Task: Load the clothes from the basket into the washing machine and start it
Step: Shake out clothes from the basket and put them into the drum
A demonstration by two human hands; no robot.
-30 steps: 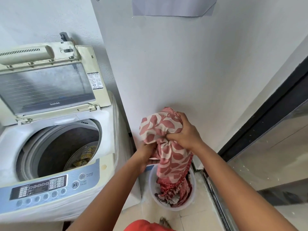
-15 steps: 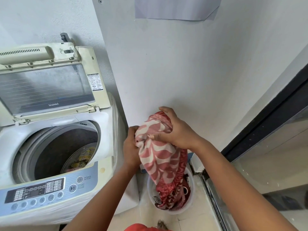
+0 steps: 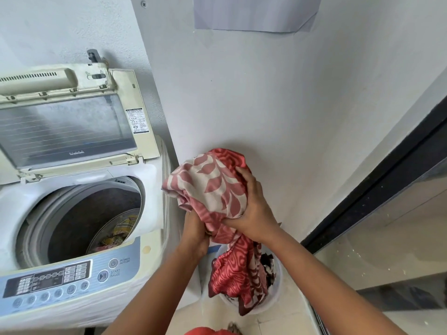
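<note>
The white top-loading washing machine (image 3: pixel 79 213) stood lid-up at left. Both hands, left (image 3: pixel 194 234) and right (image 3: pixel 251 211), clutched the red-and-cream leaf-print cloth (image 3: pixel 212 189) at centre; its tail trailed into the round white basket (image 3: pixel 275 301) below and could snag, tipping it.

Pale grey walls (image 3: pixel 266 97), cream tiled floor (image 3: pixel 290 320), dark-framed glass door (image 3: pixel 387 238).
</note>
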